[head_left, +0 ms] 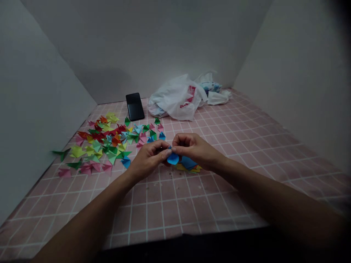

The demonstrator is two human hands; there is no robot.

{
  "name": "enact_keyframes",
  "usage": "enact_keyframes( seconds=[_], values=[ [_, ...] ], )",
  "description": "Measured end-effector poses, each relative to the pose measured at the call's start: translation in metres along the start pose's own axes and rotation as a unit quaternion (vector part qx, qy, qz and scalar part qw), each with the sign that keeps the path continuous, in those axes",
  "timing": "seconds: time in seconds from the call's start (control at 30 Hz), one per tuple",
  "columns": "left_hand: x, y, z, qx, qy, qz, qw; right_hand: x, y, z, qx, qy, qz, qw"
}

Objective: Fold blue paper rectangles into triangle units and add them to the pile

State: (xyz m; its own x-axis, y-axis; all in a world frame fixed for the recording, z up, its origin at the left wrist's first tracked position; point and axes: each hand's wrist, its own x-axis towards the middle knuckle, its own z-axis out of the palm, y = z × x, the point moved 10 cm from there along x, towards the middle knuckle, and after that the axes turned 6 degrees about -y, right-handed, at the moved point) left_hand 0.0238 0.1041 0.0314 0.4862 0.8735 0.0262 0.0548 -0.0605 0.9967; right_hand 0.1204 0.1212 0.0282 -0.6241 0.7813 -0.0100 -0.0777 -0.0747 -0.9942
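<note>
A small blue paper piece (173,159) is held at the dial's centre, pinched by the left hand (150,156) and right hand (196,149); both grips are closed on it, seemingly for fine control. Flat paper sheets (189,163) are placed at four o'clock, presumably within easy reach. Folded papers (112,157) are spread at ten o'clock, apparently kept separate. A white plastic bag (175,96) is noted at twelve.
</note>
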Motion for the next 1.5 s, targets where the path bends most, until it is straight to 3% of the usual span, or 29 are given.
enact_keyframes(
  seconds=[0.23, 0.4, 0.53, 0.73, 1.07, 1.4, 1.5],
  values=[
    [-0.001, -0.004, -0.002, 0.005, 0.018, -0.001, 1.000, -0.001, -0.011, -0.001, -0.077, 0.033, -0.032, 0.996],
    [-0.002, -0.004, -0.004, -0.004, 0.041, -0.001, 0.999, 0.000, -0.005, 0.003, -0.035, 0.019, -0.023, 0.999],
    [-0.005, 0.009, -0.011, 0.066, 0.099, 0.049, 0.992, 0.001, 0.005, 0.003, 0.030, 0.010, -0.007, 0.999],
    [-0.020, 0.040, -0.014, 0.271, 0.188, 0.144, 0.933, 0.001, 0.012, 0.004, 0.066, 0.002, 0.025, 0.997],
    [-0.029, 0.054, 0.002, 0.400, 0.205, 0.213, 0.868, 0.000, 0.010, 0.004, 0.019, 0.025, 0.015, 0.999],
    [-0.022, 0.042, -0.007, 0.331, 0.199, 0.164, 0.908, -0.003, 0.001, 0.007, -0.020, 0.029, -0.006, 0.999],
    [-0.023, 0.039, -0.014, 0.320, 0.221, 0.146, 0.909, -0.005, -0.008, 0.006, -0.060, 0.038, -0.047, 0.996]
  ],
)
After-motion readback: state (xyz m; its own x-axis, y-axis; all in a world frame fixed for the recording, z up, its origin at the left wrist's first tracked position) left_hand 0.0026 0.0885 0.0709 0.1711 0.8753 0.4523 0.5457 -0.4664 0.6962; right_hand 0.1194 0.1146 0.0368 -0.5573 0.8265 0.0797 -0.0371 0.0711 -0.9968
